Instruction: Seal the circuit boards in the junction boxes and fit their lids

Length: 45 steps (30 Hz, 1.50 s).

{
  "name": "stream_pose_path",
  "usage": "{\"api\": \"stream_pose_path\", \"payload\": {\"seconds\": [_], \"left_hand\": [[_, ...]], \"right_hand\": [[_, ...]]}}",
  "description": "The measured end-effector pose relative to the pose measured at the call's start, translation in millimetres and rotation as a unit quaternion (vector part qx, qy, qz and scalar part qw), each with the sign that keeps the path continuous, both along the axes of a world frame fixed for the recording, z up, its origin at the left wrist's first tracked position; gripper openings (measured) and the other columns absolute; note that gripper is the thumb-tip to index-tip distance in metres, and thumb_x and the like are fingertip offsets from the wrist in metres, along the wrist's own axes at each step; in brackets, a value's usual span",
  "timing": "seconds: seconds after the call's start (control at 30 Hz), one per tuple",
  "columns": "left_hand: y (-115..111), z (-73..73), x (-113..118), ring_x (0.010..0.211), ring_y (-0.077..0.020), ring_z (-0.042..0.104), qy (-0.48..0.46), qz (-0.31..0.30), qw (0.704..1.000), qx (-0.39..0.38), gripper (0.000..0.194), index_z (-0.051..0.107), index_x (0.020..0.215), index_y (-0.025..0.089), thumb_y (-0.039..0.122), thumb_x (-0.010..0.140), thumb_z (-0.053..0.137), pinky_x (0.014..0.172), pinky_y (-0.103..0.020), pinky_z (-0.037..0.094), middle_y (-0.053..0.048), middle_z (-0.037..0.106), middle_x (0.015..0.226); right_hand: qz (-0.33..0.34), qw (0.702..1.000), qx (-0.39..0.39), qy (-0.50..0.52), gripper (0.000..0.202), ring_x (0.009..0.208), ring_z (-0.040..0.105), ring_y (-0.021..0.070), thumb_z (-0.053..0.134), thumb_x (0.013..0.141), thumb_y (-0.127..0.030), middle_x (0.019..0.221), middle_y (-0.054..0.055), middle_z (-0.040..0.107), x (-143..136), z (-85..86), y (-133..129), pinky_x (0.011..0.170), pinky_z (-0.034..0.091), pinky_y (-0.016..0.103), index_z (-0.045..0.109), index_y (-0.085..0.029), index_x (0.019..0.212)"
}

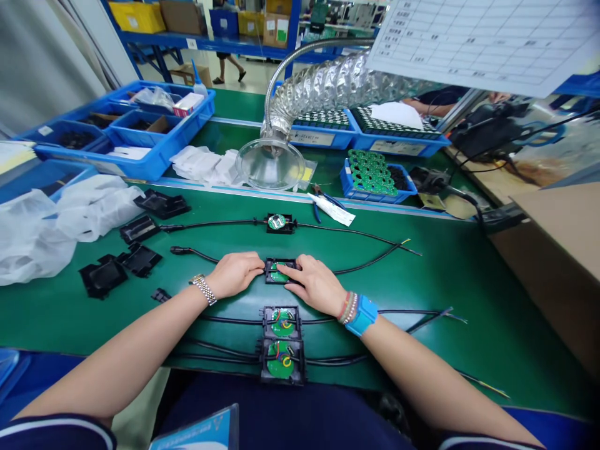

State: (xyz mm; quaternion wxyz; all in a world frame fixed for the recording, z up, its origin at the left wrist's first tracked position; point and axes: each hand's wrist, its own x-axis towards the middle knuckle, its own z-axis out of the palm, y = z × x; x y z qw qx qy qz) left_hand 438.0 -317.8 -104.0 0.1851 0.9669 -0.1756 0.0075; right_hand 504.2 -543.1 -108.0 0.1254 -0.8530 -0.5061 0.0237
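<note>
A small black plastic housing (268, 279) with a green circuit board (276, 275) inside lies on the green bench mat. My left hand (235, 274) pinches its left end, where a black cable (201, 254) enters. From the right, my right hand (319, 285) grips the housing, its index finger stretched over the board and its thumb by the lower edge. Fingers partly hide the board. Closer to me, two more open housings (282, 322) (282, 361) hold round green boards with cables. Beyond my hands, another housing (280, 224) has a round board resting tilted in it.
Black plastic covers (103, 276) and white bags (89, 206) lie at left. A fume extraction hood (270, 164) overhangs the back. Behind stand a blue parts tray (154, 159) and a basket of boards (374, 199). Pliers (317, 211) and a white tube (334, 209) lie near. A co-worker's arm (429, 107) shows beyond.
</note>
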Motion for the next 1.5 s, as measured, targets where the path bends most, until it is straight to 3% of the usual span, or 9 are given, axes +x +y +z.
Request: {"api": "stream_pose_path", "payload": {"seconds": [0.1, 0.2, 0.93, 1.03, 1.1, 1.2, 1.3, 1.5], "left_hand": [[0.1, 0.0, -0.2, 0.077, -0.0146, 0.06, 0.006, -0.001, 1.0, -0.004, 0.026, 0.064, 0.093, 0.02, 0.027, 0.089, 0.039, 0.068, -0.024, 0.045, -0.003, 0.065, 0.085], [0.6, -0.4, 0.2, 0.079, -0.0146, 0.059, 0.013, -0.002, 1.0, -0.012, 0.027, 0.064, 0.093, 0.019, 0.028, 0.09, 0.039, 0.07, -0.024, 0.045, -0.003, 0.064, 0.087], [6.8, -0.7, 2.5, 0.082, -0.0148, 0.059, 0.054, -0.012, 0.998, -0.024, 0.028, 0.062, 0.095, 0.02, 0.029, 0.091, 0.036, 0.075, -0.026, 0.045, -0.003, 0.064, 0.092], [6.1, 7.9, -2.4, 0.09, -0.0164, 0.058, 0.048, 0.002, 0.999, -0.001, 0.027, 0.059, 0.101, 0.021, 0.036, 0.089, 0.04, 0.077, -0.028, 0.046, -0.003, 0.062, 0.101], [2.2, 15.3, -5.5, 0.1, -0.0193, 0.054, 0.031, 0.006, 0.999, 0.029, 0.034, 0.054, 0.111, 0.022, 0.043, 0.086, 0.044, 0.079, -0.03, 0.047, -0.005, 0.055, 0.117], [-9.2, 21.2, -6.3, 0.107, -0.023, 0.05, 0.013, -0.026, 0.995, 0.091, 0.048, 0.042, 0.127, 0.031, 0.05, 0.083, 0.046, 0.08, -0.033, 0.047, -0.003, 0.039, 0.137], [-21.0, 18.1, -3.4, 0.1, -0.022, 0.05, 0.006, -0.056, 0.988, 0.142, 0.043, 0.041, 0.128, 0.037, 0.048, 0.087, 0.041, 0.076, -0.032, 0.048, -0.001, 0.041, 0.134], [-27.3, 7.3, -0.8, 0.096, -0.0206, 0.05, -0.01, -0.059, 0.982, 0.179, 0.039, 0.043, 0.127, 0.035, 0.042, 0.09, 0.037, 0.066, -0.028, 0.048, -0.004, 0.043, 0.129]], "right_hand": [[0.009, 0.992, 0.1, 0.07, 0.047, 0.09, 0.05, 0.0212, 0.056, 0.084, -0.033, 0.1, 0.009, 0.054, 5.0, -5.1, -7.3, 0.079, 0.045, 0.037, 0.043, -0.021, 0.128], [0.013, 0.982, 0.154, 0.106, 0.037, 0.092, 0.052, 0.0216, 0.055, 0.085, -0.031, 0.1, 0.009, 0.058, 7.2, -7.6, -11.4, 0.082, 0.046, 0.039, 0.049, -0.019, 0.119], [0.014, 0.984, 0.141, 0.113, 0.033, 0.092, 0.052, 0.0226, 0.056, 0.084, -0.027, 0.101, 0.01, 0.06, 6.7, -4.7, -10.9, 0.083, 0.046, 0.041, 0.052, -0.017, 0.115], [0.021, 0.985, 0.13, 0.116, 0.046, 0.094, 0.052, 0.023, 0.06, 0.08, -0.025, 0.106, 0.011, 0.058, 9.2, -2.6, -16.2, 0.085, 0.045, 0.041, 0.045, -0.016, 0.123], [0.009, 0.983, 0.132, 0.127, 0.052, 0.094, 0.053, 0.0221, 0.061, 0.078, -0.021, 0.106, 0.011, 0.058, 12.1, -2.4, -20.9, 0.084, 0.046, 0.04, 0.041, -0.015, 0.126], [-0.016, 0.983, 0.142, 0.113, 0.033, 0.088, 0.054, 0.0204, 0.055, 0.081, -0.016, 0.095, 0.01, 0.06, 15.7, -5.9, -24.6, 0.079, 0.047, 0.036, 0.05, -0.015, 0.114], [-0.002, 0.987, 0.147, 0.07, 0.014, 0.082, 0.054, 0.0189, 0.049, 0.087, -0.018, 0.086, 0.008, 0.06, 15.5, -13.2, -21.9, 0.075, 0.046, 0.032, 0.059, -0.016, 0.095], [0.008, 0.993, 0.12, 0.015, 0.024, 0.072, 0.052, 0.0139, 0.039, 0.091, -0.017, 0.076, 0.005, 0.056, 10.7, -24.0, -14.6, 0.065, 0.041, 0.023, 0.062, -0.017, 0.082]]}}
